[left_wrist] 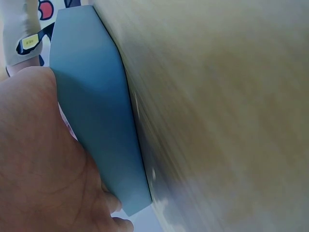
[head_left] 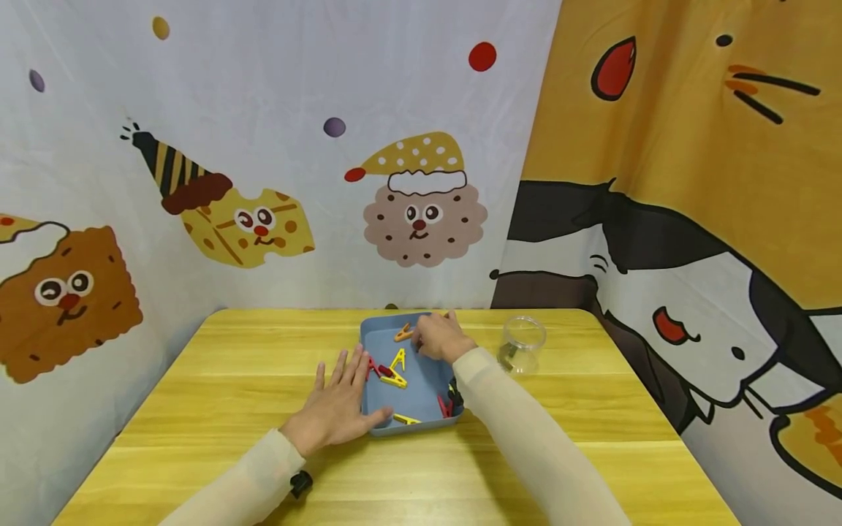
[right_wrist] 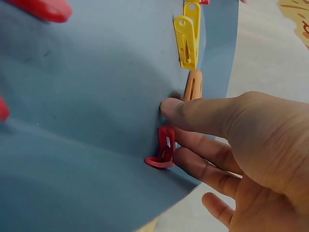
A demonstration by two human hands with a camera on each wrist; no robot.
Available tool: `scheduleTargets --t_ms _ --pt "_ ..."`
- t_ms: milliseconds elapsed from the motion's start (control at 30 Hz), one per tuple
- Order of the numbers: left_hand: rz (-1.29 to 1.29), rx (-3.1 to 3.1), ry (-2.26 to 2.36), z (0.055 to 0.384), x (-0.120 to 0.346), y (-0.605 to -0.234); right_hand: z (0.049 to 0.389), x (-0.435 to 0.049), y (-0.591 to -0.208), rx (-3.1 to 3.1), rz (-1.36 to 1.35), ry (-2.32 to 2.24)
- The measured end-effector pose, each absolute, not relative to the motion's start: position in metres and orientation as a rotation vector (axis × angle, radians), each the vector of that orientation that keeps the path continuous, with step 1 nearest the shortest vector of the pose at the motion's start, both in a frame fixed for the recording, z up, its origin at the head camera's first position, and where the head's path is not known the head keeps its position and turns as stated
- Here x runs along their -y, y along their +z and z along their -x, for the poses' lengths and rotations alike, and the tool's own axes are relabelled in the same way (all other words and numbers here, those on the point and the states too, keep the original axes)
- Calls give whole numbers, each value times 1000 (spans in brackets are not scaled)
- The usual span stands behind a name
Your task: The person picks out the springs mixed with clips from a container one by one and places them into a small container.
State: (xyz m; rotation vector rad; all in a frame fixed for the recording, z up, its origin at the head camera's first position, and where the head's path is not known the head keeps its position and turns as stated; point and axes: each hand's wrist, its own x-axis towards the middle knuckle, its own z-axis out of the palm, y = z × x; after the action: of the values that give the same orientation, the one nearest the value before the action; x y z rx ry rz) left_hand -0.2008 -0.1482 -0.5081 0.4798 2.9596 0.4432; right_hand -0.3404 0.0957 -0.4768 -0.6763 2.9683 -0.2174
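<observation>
A blue-grey tray (head_left: 427,376) on the table holds several small plastic clothespins. The left hand (head_left: 338,409) lies with fingers spread along the tray's left side; in the left wrist view its palm is against the tray wall (left_wrist: 96,96). In the tray's far right part, the right hand (head_left: 442,337) reaches down with bent fingers. Its thumb (right_wrist: 198,113) is beside an orange clothespin (right_wrist: 194,84), and its other fingers are close to a red clothespin (right_wrist: 166,147). Whether they pinch anything is hidden. Yellow clothespins (head_left: 397,359) lie nearer the tray's left side.
A clear round container (head_left: 522,343) with something dark inside stands right of the tray. More clothespins, red (head_left: 444,405) and yellow (head_left: 406,419), lie at the tray's near end. The wooden table (head_left: 217,409) meets a cartoon-printed curtain (head_left: 263,109) behind.
</observation>
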Motion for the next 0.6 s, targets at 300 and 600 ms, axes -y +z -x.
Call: scheduleTargets --t_ms 300,600 --pt "-480 -2956 429 201 147 -507 338 -97 -478 -2983 654 -211" --pt "-474 -2948 423 201 147 -505 339 -98 -478 -2987 673 -213"
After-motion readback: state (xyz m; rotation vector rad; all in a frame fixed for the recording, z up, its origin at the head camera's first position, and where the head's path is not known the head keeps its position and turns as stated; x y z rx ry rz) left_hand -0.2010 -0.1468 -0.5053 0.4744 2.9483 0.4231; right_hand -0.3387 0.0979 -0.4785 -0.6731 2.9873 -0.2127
